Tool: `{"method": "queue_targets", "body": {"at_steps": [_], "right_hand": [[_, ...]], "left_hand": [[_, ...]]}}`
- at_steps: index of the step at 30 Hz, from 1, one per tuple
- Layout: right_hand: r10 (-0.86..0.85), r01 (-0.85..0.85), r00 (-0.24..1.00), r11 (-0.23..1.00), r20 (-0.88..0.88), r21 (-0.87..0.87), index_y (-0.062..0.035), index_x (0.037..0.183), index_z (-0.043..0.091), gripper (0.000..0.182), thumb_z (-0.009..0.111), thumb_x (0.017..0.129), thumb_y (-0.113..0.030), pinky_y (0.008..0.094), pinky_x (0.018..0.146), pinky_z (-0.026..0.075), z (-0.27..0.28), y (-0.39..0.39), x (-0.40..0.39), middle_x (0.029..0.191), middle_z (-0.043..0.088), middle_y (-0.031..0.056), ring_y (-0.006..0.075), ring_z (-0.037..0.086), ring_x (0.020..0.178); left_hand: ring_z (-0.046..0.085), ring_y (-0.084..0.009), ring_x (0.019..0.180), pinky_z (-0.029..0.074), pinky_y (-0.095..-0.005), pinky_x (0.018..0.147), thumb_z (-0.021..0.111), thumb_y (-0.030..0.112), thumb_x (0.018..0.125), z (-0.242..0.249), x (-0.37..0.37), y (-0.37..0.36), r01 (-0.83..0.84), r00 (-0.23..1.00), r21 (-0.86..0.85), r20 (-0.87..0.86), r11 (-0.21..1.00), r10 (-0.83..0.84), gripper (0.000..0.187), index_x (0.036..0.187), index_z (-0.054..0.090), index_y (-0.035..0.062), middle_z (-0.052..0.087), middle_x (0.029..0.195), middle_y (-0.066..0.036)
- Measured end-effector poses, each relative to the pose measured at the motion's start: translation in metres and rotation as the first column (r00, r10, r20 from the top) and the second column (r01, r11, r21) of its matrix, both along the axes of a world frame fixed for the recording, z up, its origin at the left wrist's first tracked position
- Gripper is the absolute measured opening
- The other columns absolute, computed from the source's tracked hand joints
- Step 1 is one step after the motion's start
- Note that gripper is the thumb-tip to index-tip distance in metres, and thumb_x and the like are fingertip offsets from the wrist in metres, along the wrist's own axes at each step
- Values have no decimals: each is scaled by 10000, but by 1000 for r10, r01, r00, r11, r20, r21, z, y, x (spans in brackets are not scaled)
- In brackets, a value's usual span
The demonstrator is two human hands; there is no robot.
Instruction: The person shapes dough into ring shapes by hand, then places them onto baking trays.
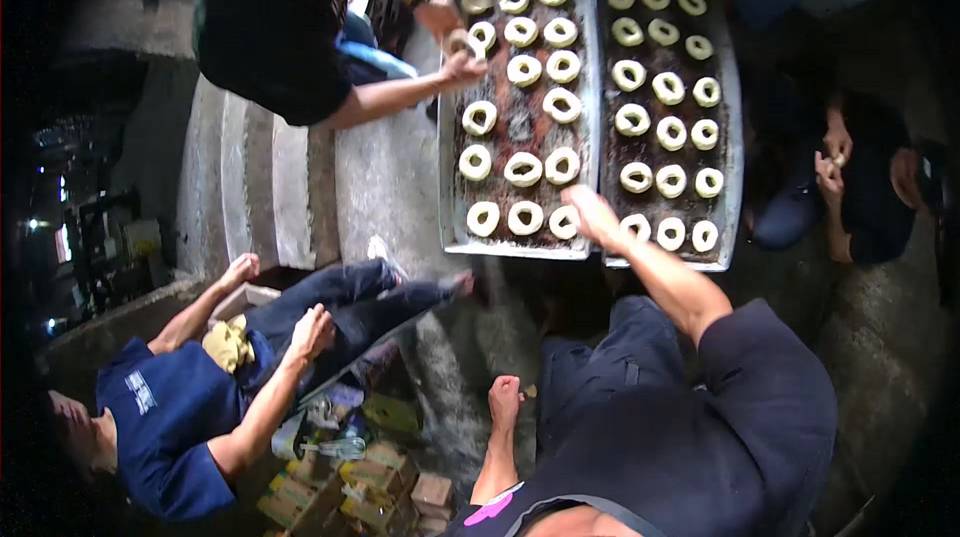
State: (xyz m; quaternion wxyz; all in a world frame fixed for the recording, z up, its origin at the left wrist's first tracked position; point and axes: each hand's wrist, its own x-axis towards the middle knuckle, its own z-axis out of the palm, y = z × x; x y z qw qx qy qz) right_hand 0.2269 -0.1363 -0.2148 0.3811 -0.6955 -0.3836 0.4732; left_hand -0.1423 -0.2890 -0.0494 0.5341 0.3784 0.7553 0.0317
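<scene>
Smooth pale dough rings (523,232) on scorched metal trays (520,127), right fingers (573,199) near one, pinch unclear, left fingers (512,392) curled in.

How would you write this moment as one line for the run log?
right hand: at left tray, beside dough ring, contact unclear | left hand: near trousers | right tray: alongside left tray, bearing dough rings

Dough rings (523,183): bright and easy to see.
Trays (734,137): lit up, with shiny grey edges.
Floor (385,167): pale beside the trays, very dark just below them.
Far left: little white lights (35,224) glow in the dark.
Right hand (592,214): a bit blurry.
Right side: dim, hard to see.
Corners: black, and things near them look bent and stretched.
</scene>
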Motion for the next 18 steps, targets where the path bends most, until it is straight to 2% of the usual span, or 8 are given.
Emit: {"method": "queue_targets", "body": {"at_steps": [1,3,6,7,9,11,14,18], "right_hand": [[78,-110,955,989,288,98,-39,960,566,207,545,771,-119,438,754,456,74,-25,-4,917,569,209,389,548,857],[23,-101,940,972,340,214,-22,946,584,219,562,761,-137,413,776,466,73,-96,-10,916,587,205,374,567,901],[150,-53,966,910,208,-411,-27,1019,618,364,584,734,-250,392,839,465,92,-197,1,972,627,196,335,592,952],[188,-24,934,881,305,-472,-18,902,634,241,577,752,-197,379,726,510,85,-236,6,843,660,164,300,647,815],[37,115,987,522,156,-845,-30,791,652,163,563,765,-164,355,547,517,99,-289,19,674,646,140,258,644,593],[-125,355,935,270,333,-895,-39,705,643,157,546,782,-135,331,397,459,91,-337,25,552,597,110,199,572,429],[-256,388,920,507,295,-770,-16,650,652,183,495,738,-53,345,478,493,111,-369,22,549,594,121,222,588,454],[-653,618,739,561,164,-551,-34,1003,624,252,567,786,-149,292,480,482,169,-338,-19,764,630,87,151,594,578]], "left_hand": [[543,-116,495,470,-261,498,589,164,813,-8,-5,2,23,999,18,32,1000,-24,171,882,590,8,557,617,-37],[583,-133,601,477,-281,570,621,144,747,-32,-27,7,329,943,157,-112,931,-315,178,877,604,24,582,649,-45],[603,-174,697,485,-306,662,626,112,675,-56,-43,35,367,930,110,-48,924,-363,204,870,633,54,625,712,-73],[605,-184,702,485,-310,668,620,103,666,-61,-51,42,449,893,151,-104,881,-437,210,871,641,60,635,729,-79],[605,-170,675,494,-304,636,598,72,665,-42,-47,66,448,892,152,-3,881,-453,232,892,640,46,646,752,-80],[598,-162,619,495,-292,588,596,65,694,-62,-58,85,314,932,48,174,948,-318,213,900,626,19,641,734,-92],[609,-163,600,505,-296,537,601,31,763,-77,-61,108,301,926,54,220,952,-305,121,879,606,-2,627,708,-86],[612,-155,556,503,-289,541,628,91,755,-71,-51,123,561,809,145,112,815,-576,95,758,642,-3,631,639,-80]]}}
